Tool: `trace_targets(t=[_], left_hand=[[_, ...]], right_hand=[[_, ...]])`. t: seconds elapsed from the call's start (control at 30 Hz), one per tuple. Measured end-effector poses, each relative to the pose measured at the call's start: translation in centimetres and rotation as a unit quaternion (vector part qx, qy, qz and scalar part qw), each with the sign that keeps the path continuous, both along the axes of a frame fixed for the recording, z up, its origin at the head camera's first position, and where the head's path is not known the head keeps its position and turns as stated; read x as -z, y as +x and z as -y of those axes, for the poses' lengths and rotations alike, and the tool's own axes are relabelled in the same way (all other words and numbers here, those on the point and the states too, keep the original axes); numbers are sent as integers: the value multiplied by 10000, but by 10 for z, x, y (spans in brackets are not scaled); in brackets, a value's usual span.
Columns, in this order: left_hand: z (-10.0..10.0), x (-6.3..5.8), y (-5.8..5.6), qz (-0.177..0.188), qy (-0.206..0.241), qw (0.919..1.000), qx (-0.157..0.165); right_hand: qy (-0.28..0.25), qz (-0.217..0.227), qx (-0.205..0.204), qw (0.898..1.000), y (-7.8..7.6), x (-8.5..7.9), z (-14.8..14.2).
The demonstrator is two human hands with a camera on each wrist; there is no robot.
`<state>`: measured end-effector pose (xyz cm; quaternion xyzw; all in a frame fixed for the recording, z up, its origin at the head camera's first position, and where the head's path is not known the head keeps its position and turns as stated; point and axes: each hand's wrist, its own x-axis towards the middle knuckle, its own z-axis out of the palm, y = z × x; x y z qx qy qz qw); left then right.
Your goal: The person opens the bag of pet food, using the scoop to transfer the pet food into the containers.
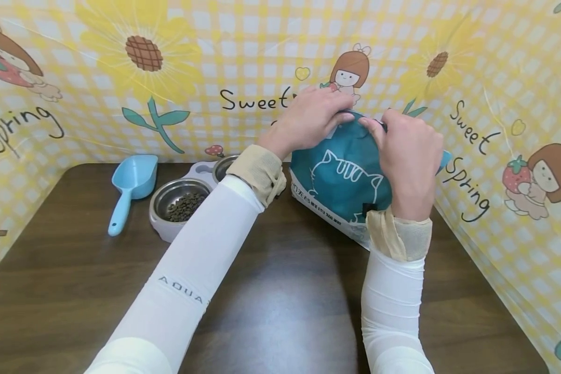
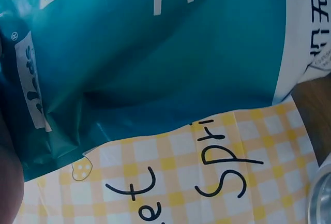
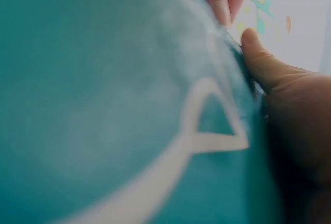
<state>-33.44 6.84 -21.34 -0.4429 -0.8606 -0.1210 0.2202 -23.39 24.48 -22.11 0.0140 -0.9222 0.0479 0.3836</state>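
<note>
A teal pet food bag (image 1: 343, 166) with a white cat outline stands upright at the back right of the table. Its top edge is pinched by both hands. My left hand (image 1: 314, 117) grips the left part of that edge, thumb on the near side. Close beside it, my right hand (image 1: 409, 150) grips the right part, its thumb (image 3: 253, 45) along the rim in the right wrist view. The bag's teal front (image 2: 170, 58) fills much of the left wrist view. Fingers behind the bag are hidden.
Left of the bag is a double pet bowl (image 1: 168, 228) in a pale holder; its near steel bowl contains brown kibble (image 1: 184, 206). A light blue scoop (image 1: 134, 179) lies farther left on the dark wooden table (image 1: 280, 306). Yellow checked cloth (image 1: 243, 47) walls the back and sides.
</note>
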Motion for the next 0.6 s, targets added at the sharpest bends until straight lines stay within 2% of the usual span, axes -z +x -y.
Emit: trace_targets(t=[0.2, 0.33, 0.47, 0.6], left_hand=[[-2, 0, -1, 159, -71, 9997, -160], [-3, 1, -1, 81, -5, 9999, -152], [-3, 3, -2, -34, 92, 9999, -103], [0, 5, -3, -12, 133, 9997, -201]], right_hand=[[12, -182, -217, 9996, -9, 3, -4], [-109, -186, -371, 9991, -8, 4, -4], [-286, 152, -257, 9991, 6, -3, -5], [-366, 203, -185, 9990, 20, -10, -7]])
